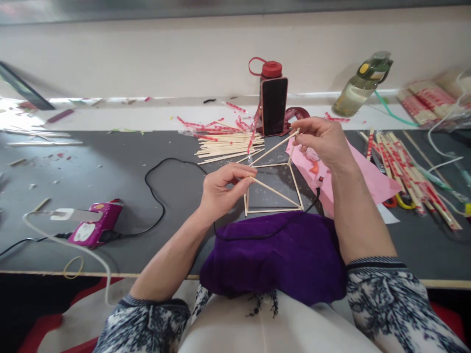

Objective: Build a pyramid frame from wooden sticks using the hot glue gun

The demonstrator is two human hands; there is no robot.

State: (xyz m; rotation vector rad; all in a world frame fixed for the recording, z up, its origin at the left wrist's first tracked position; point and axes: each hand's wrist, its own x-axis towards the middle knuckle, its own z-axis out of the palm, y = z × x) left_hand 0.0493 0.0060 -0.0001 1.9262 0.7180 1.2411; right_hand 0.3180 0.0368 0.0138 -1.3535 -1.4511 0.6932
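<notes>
An open chopstick frame (274, 211) is standing between the hands on the gray tabletop (176, 196), just behind a bundled purple cloth (268, 255). The left hand (228, 189) is pinching a stick end at its left side between thumb and forefinger; the right hand (327, 139) is pinching the raised tip at its back right, where sticks are meeting. Judging by how it is standing, its four-sided outline is largely made up, the right-hand corners and the front-left one joining; the left hand is hiding the back-left corner. Two slanting sticks are ending in the fingers, and whether those ends are fixed or merely being held, I cannot tell.

Behind, a pile of bare chopsticks (221, 148) is lying unused, while wrapped chopsticks (415, 179) are waiting at the right, unopened. A pink sheet (368, 171) is spreading beneath the right forearm. A smartphone (274, 108) is leaning against a red-capped bottle (271, 68). Leftward, a black cable (176, 159) is curling from a magenta power strip (96, 223).
</notes>
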